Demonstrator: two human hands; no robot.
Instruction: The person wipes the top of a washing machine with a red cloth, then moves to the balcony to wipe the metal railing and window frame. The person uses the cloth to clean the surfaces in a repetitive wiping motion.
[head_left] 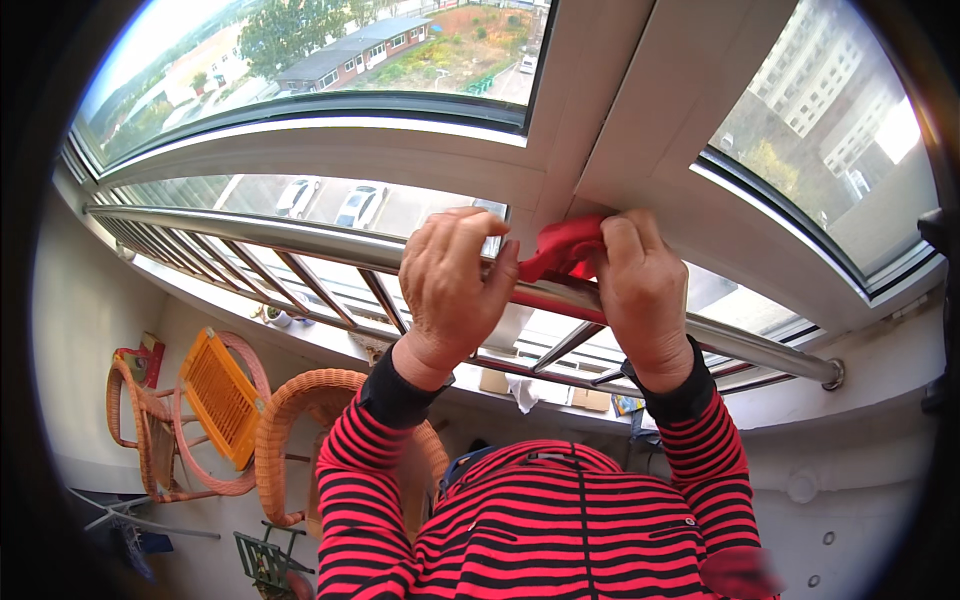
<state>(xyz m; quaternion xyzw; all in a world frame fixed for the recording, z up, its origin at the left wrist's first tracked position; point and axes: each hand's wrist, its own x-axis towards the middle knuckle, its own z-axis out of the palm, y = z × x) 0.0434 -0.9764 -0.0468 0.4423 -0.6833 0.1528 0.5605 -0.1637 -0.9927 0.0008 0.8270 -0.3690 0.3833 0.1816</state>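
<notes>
A crumpled red cloth (pixel 568 247) lies over the top of the metal railing (pixel 745 342), below the window frame. My right hand (pixel 640 290) is closed on the cloth's right end, its fingers bent over it. My left hand (pixel 452 285) is raised at the railing, just left of the cloth. Its fingers are curled with a gap between thumb and forefinger, and the thumb tip comes close to the cloth's left edge. I see nothing held in that hand. Red-and-black striped sleeves with dark cuffs cover both forearms.
Window panes with pale frames (pixel 585 150) stand beyond the railing. At the left are wicker chairs (pixel 310 400), an orange slatted folding seat (pixel 218 395) and a small green stool (pixel 265 558). Cardboard pieces (pixel 590 399) and a small potted plant (pixel 274 316) sit below the railing.
</notes>
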